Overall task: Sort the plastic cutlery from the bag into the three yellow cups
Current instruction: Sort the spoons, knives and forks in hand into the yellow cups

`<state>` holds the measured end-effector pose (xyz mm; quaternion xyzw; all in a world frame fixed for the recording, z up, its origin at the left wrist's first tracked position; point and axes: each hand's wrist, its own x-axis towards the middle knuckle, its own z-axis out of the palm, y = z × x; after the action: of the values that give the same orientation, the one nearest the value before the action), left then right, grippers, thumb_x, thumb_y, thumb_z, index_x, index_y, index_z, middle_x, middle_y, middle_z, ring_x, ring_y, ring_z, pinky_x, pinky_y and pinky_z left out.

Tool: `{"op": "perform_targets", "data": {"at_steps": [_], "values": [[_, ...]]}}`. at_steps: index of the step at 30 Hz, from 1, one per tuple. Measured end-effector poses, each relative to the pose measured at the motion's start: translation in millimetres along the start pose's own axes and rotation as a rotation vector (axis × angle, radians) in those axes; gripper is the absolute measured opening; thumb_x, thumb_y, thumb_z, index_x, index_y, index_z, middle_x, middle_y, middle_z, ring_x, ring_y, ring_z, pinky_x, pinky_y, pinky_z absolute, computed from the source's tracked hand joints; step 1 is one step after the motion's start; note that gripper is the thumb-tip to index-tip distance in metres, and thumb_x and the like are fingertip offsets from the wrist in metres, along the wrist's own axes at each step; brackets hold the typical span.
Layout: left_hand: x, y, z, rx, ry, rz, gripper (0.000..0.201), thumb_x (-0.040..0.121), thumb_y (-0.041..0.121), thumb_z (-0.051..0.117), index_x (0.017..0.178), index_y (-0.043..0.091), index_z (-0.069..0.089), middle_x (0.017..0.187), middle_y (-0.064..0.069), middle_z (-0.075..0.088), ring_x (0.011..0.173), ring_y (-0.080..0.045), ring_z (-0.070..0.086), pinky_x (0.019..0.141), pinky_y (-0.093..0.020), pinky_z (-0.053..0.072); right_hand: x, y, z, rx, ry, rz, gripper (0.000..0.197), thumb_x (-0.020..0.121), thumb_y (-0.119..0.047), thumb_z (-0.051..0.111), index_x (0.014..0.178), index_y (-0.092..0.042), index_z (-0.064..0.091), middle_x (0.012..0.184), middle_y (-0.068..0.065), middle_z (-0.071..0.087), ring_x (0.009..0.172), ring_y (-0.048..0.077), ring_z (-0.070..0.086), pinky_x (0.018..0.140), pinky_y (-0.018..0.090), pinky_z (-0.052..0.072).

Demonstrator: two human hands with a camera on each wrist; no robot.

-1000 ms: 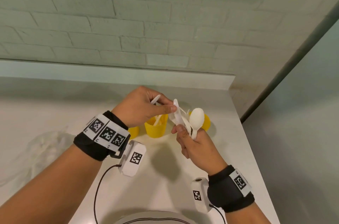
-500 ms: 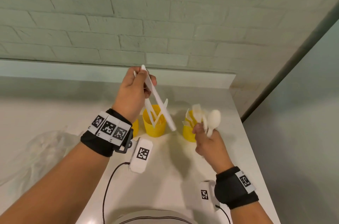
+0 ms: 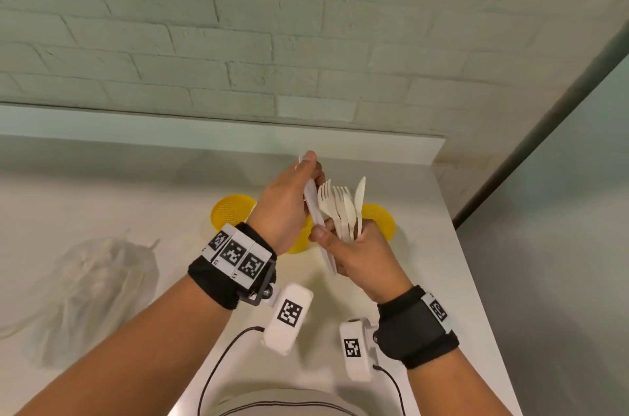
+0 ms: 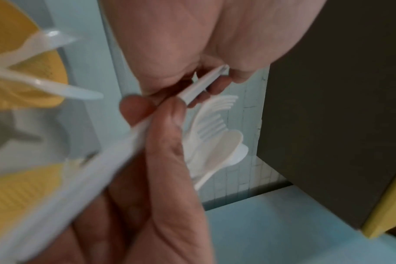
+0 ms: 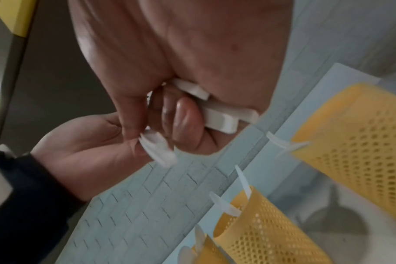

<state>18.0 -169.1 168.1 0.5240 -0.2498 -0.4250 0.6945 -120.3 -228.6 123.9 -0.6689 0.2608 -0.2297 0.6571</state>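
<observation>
The right hand (image 3: 360,255) grips a bundle of white plastic cutlery (image 3: 343,211), forks and a knife blade pointing up, fingers curled round the handles. The left hand (image 3: 286,208) pinches one long white piece (image 3: 316,218) between thumb and fingers, touching the bundle. Both hands hover above the yellow cups (image 3: 233,211) near the counter's (image 3: 102,197) back right corner. The bag (image 3: 95,282) lies toward the left edge.

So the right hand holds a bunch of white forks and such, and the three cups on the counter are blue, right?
Not quite: the cups are yellow, perforated plastic, as the right wrist view shows. The rest holds: the right hand grips a bunch of white cutlery, forks among it.
</observation>
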Motion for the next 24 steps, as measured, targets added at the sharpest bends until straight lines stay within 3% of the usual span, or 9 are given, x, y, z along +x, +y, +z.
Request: {"op": "perform_targets", "data": {"at_steps": [2, 4, 6, 9, 12, 14, 17, 20, 24], "values": [[-1.9, -2.8, -11.1, 0.355, 0.024, 0.084, 0.018, 0.098, 0.034, 0.055, 0.088, 0.021, 0.063, 0.079, 0.001, 0.063, 0.076, -0.014, 0.059, 0.078, -0.047, 0.052, 2.5, 2.0, -2.0, -0.018, 0.034, -0.017, 0.020, 0.094, -0.009, 0.072, 0.076, -0.014, 0.067, 0.050, -0.016, 0.056, 0.045, 0.000, 0.051, 0.050, 0.010, 0.038], [-2.9, -5.6, -22.8, 0.518, -0.021, 0.141, 0.011, 0.098, 0.031, 0.061, 0.099, 0.023, 0.069, 0.084, -0.003, 0.070, 0.073, -0.015, 0.063, 0.074, -0.043, 0.055, 3.7, 2.9, -5.5, -0.068, 0.058, -0.043, 0.021, 0.093, -0.009, 0.073, 0.074, -0.014, 0.066, 0.048, -0.017, 0.055, 0.045, -0.001, 0.050, 0.050, 0.010, 0.038], [-3.3, -3.2, -30.5, 0.530, -0.047, 0.144, 0.010, 0.097, 0.026, 0.067, 0.097, 0.019, 0.075, 0.083, -0.010, 0.074, 0.069, -0.017, 0.063, 0.072, -0.039, 0.056, 3.0, 2.5, -5.8, -0.089, 0.061, -0.042, 0.020, 0.094, -0.009, 0.072, 0.077, -0.019, 0.068, 0.049, -0.019, 0.058, 0.047, -0.002, 0.054, 0.051, 0.008, 0.039], [7.5, 8.6, -42.1, 0.514, 0.061, 0.188, 0.006, 0.089, 0.021, 0.076, 0.090, 0.017, 0.079, 0.083, -0.012, 0.077, 0.071, -0.020, 0.069, 0.076, -0.040, 0.059, 2.2, 5.1, -3.8, -0.061, 0.107, 0.005, 0.011, 0.096, -0.017, 0.070, 0.087, -0.024, 0.070, 0.050, -0.020, 0.057, 0.046, -0.001, 0.052, 0.048, 0.009, 0.038], [28.2, 19.0, -58.2, 0.611, 0.193, 0.295, 0.005, 0.085, 0.027, 0.081, 0.090, 0.025, 0.081, 0.082, -0.002, 0.078, 0.072, -0.020, 0.072, 0.075, -0.037, 0.062, 3.1, 15.5, -4.5, 0.025, 0.189, 0.100, 0.013, 0.101, -0.033, 0.064, 0.088, -0.031, 0.063, 0.051, -0.015, 0.039, 0.043, 0.004, 0.035, 0.044, 0.019, 0.030], [41.4, 18.9, -66.2, 0.724, 0.242, 0.326, 0.008, 0.085, 0.032, 0.081, 0.088, 0.025, 0.080, 0.079, 0.003, 0.078, 0.072, -0.014, 0.072, 0.073, -0.034, 0.061, 3.3, 22.1, -6.8, 0.147, 0.235, 0.187, 0.012, 0.103, -0.032, 0.060, 0.091, -0.028, 0.060, 0.059, -0.005, 0.029, 0.046, 0.010, 0.024, 0.045, 0.024, 0.020], [59.4, 2.2, -70.8, 0.966, 0.244, 0.307, 0.014, 0.085, 0.037, 0.079, 0.087, 0.023, 0.078, 0.078, 0.005, 0.076, 0.074, -0.015, 0.072, 0.076, -0.036, 0.060, 0.6, 25.5, -9.8, 0.294, 0.208, 0.235, 0.005, 0.103, -0.022, 0.055, 0.102, -0.020, 0.059, 0.065, 0.002, 0.025, 0.050, 0.014, 0.018, 0.050, 0.028, 0.012], [70.8, -22.3, -74.7, 1.170, 0.223, 0.206, 0.020, 0.086, 0.036, 0.077, 0.100, 0.022, 0.071, 0.085, 0.000, 0.074, 0.078, -0.018, 0.069, 0.076, -0.031, 0.059, -1.8, 24.9, -11.2, 0.345, 0.155, 0.215, 0.012, 0.104, -0.015, 0.050, 0.109, -0.017, 0.060, 0.065, 0.005, 0.029, 0.049, 0.015, 0.019, 0.049, 0.025, 0.015], [76.7, -50.3, -76.5, 1.445, 0.112, 0.126, 0.031, 0.092, 0.039, 0.068, 0.119, 0.024, 0.061, 0.098, -0.008, 0.070, 0.094, -0.029, 0.065, 0.081, -0.037, 0.054, -4.5, 26.0, -12.5, 0.330, 0.087, 0.155, 0.017, 0.107, -0.019, 0.049, 0.119, -0.014, 0.060, 0.066, 0.010, 0.031, 0.048, 0.018, 0.023, 0.049, 0.026, 0.023]]}}
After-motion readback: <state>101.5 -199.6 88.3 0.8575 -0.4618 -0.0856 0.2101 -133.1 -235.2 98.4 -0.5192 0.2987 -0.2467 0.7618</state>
